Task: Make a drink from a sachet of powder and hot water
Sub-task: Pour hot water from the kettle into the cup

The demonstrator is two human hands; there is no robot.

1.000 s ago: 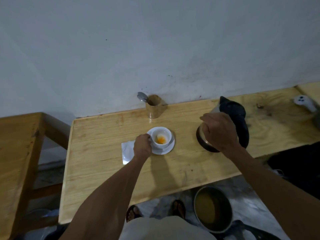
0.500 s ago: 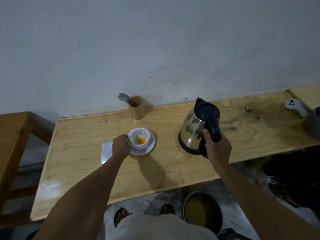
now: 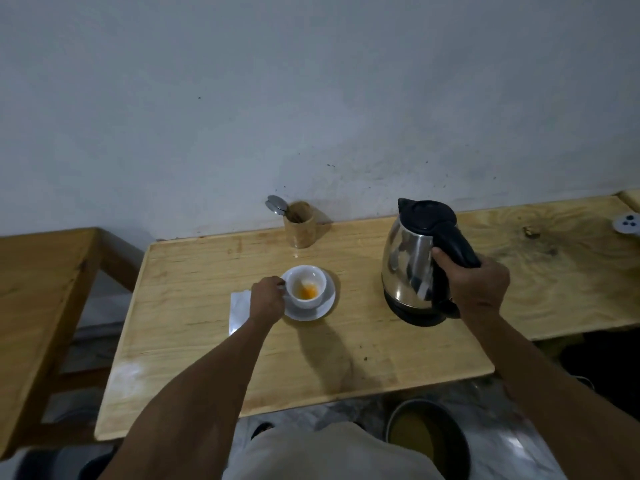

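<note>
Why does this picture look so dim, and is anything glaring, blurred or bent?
Head view: the light is low and flat, so colours look muted. The cup throws a soft shadow toward the camera across the table. Pale glare sits near the table's front left corner, and the steel kettle carries bright reflections. The wide lens bows the table edges. The forearms nearest the camera look slightly soft.

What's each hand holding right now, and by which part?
The right hand grips the kettle by its black handle. The left hand holds the white cup at its handle side; the handle itself is hidden behind the fingers.
</note>
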